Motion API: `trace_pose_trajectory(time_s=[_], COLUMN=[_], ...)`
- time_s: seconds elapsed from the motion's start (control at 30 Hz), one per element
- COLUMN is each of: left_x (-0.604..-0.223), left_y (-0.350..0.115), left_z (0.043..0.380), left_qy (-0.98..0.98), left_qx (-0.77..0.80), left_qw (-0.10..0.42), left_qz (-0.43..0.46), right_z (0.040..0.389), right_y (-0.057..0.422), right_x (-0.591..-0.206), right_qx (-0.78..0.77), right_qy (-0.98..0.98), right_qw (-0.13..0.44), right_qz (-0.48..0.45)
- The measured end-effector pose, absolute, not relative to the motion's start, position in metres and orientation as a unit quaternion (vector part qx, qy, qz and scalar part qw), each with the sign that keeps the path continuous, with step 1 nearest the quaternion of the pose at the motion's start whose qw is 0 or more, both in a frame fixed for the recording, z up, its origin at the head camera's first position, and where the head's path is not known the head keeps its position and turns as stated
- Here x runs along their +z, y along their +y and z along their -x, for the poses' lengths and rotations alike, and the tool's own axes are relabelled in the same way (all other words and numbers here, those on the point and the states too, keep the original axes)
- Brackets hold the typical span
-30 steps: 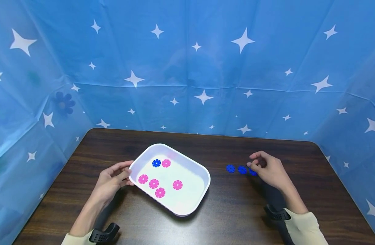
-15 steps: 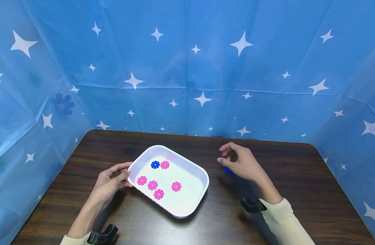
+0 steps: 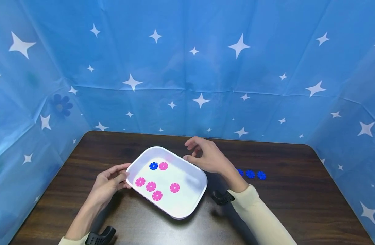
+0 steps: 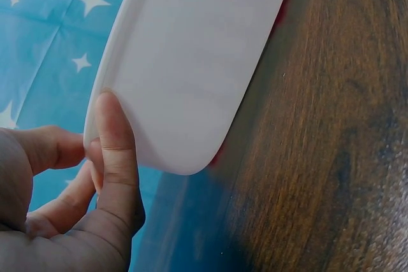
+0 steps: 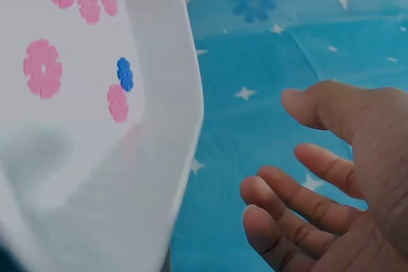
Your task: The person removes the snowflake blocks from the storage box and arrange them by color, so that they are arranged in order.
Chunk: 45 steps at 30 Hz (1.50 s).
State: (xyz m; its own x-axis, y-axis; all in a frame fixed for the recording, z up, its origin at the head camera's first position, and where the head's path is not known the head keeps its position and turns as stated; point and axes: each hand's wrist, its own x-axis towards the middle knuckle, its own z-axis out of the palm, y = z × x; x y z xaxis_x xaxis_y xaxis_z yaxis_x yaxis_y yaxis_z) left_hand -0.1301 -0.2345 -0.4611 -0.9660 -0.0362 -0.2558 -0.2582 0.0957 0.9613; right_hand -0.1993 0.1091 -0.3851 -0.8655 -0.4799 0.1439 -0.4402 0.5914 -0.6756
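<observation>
A white rectangular tray [image 3: 187,204] stands at an angle on the table, left of the middle. Inside it lie one blue flower-shaped disc [image 3: 153,166] and several pink flower-shaped discs [image 3: 174,188]. My left hand [image 3: 109,183] pinches the tray's left corner; the left wrist view shows the thumb [image 4: 116,138] along the outer wall and the fingers at the rim. Close to the tray's far right rim is my right hand [image 3: 207,154]. Its fingers are spread and loosely bent. In the right wrist view nothing lies between them, and a gap separates them from the tray.
Several blue discs [image 3: 250,174] lie in a row on the brown wooden table [image 3: 297,190], right of the tray, the leftmost partly hidden by my right wrist. A blue curtain with white stars [image 3: 187,68] hangs behind the table and along its sides.
My right hand has moved left from over the blue discs to the tray's far right rim, uncovering the discs. The left hand still holds the tray's corner, and the discs inside are unmoved.
</observation>
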Motion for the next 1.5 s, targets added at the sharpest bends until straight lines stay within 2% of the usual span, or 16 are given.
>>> trace_pose_trajectory(time_s=[0.27,0.8,1.13,1.33,1.5], left_x=[-0.462,-0.46,-0.459,-0.459,-0.46], left_y=[-0.235,-0.234,-0.235,-0.235,-0.235], left_z=[0.13,0.128,0.128,0.127,0.128], left_qy=[0.732,0.724,0.725,0.724,0.722], left_qx=[0.668,0.68,0.679,0.681,0.683], left_qw=[0.084,0.078,0.082,0.08,0.076], left_qz=[0.103,0.088,0.083,0.078,0.08], right_z=[0.21,0.216,0.219,0.218,0.216], right_y=[0.07,0.015,-0.006,-0.013,-0.012], right_x=[-0.392,-0.421,-0.439,-0.446,-0.45], right_qx=[-0.383,-0.367,-0.309,-0.263,-0.293], right_qy=[0.877,0.867,0.895,0.909,0.904], right_qw=[0.05,0.137,0.161,0.149,0.166], right_qz=[0.287,0.307,0.279,0.285,0.262])
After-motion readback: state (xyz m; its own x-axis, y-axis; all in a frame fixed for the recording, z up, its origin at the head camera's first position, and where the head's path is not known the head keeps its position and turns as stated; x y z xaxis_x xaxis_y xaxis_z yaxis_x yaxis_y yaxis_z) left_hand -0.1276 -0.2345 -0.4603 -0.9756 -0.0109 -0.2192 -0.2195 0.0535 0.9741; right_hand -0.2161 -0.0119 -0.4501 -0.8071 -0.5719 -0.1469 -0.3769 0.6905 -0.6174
